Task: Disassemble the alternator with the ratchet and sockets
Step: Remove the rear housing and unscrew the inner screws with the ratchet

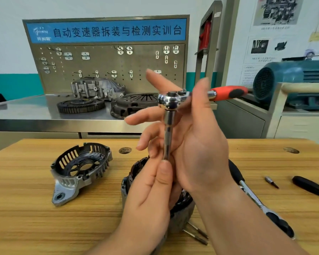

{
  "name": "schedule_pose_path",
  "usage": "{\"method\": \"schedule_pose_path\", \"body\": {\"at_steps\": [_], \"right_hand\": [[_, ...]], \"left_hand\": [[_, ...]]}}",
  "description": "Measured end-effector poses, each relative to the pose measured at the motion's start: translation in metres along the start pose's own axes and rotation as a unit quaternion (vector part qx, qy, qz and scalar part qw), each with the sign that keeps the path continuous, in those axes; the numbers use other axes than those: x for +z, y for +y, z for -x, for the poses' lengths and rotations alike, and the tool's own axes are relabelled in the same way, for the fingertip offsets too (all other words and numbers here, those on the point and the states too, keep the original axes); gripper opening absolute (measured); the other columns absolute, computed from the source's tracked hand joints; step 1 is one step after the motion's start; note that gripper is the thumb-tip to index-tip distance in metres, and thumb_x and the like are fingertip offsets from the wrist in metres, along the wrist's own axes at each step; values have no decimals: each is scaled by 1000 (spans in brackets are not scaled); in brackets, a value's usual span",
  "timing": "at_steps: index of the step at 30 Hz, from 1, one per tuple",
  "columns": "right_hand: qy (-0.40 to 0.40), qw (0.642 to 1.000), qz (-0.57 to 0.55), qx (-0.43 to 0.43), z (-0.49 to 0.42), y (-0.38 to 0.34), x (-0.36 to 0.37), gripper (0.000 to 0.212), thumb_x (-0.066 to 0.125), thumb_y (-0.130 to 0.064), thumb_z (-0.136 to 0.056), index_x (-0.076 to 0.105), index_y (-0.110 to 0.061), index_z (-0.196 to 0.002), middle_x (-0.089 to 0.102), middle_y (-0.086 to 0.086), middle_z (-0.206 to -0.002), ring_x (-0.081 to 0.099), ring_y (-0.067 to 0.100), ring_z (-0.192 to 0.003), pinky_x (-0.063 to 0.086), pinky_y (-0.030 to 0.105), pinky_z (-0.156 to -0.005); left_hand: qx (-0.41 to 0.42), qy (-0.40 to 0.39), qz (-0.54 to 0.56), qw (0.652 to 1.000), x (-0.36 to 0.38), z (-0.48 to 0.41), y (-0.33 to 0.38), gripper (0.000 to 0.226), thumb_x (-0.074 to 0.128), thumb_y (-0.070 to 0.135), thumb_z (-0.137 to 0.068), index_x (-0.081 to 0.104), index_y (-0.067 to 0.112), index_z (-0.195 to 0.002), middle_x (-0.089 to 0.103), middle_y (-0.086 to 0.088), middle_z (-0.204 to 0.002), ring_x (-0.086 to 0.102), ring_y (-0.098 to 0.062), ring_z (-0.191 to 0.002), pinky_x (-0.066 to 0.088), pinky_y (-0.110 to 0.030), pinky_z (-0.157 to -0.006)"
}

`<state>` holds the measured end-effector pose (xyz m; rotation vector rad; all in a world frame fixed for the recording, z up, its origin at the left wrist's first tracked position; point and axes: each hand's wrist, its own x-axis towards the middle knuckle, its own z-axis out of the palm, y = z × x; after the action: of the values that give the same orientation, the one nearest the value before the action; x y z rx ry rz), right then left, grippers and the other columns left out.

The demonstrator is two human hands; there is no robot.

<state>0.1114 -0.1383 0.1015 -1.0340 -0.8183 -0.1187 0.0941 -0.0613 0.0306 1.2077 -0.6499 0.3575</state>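
I hold a chrome ratchet (170,100) with a red and black handle (228,92) above the wooden table (35,218). A long extension bar (167,137) hangs straight down from its head. My right hand (201,144) holds the ratchet near the head with the thumb across its neck, the fingers spread out to the left. My left hand (147,192) pinches the lower end of the bar, thumb on the tip. Beneath my hands, and partly hidden by them, sits the alternator body with copper windings (182,207). The removed end housing (79,170) lies to the left.
A second ratchet (256,199) lies on the table at right, with a small bit (271,182) and a black handle (311,188) beyond it. Loose long bolts (197,234) lie by the alternator. A steel bench behind carries a flywheel (80,105), a clutch cover (133,105) and a casing.
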Motion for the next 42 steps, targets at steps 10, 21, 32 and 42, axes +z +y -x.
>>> {"method": "schedule_pose_path", "body": {"at_steps": [10, 21, 32, 42], "right_hand": [[31, 977, 117, -176, 3, 0, 9, 27, 50, -28, -91, 57, -37, -115, 69, 1, -101, 63, 14, -66, 45, 25, -48], [53, 981, 146, -116, 5, -3, 10, 28, 45, -42, -95, 56, -32, -118, 72, 5, -95, 65, 14, -67, 48, 27, -52], [32, 996, 64, -48, 2, -3, 7, 44, 39, -53, -91, 57, -27, -122, 73, 8, -101, 66, 18, -67, 47, 26, -48], [14, 941, 339, -12, -2, -5, 3, 95, 20, -82, -81, 60, -7, -123, 71, 2, -101, 67, 10, -87, 41, 8, -48]], "left_hand": [[-39, 44, -34, 998, 1, -1, 0, 29, 49, 54, -77, 68, 32, -79, 39, 10, -48, 32, -8, -42, 22, -24, -42], [-33, 3, -40, 999, -3, 0, 0, 23, 50, 46, -82, 69, 32, -85, 44, 6, -50, 37, -7, -43, 25, -24, -41], [-53, -2, 29, 998, 0, 1, 5, 22, 61, 47, -82, 70, 27, -86, 47, 6, -49, 39, -5, -41, 30, -15, -40], [-37, 19, -30, 999, -1, -1, -2, 18, 54, 42, -78, 70, 36, -79, 54, 7, -54, 44, -9, -47, 35, -24, -45]]}}
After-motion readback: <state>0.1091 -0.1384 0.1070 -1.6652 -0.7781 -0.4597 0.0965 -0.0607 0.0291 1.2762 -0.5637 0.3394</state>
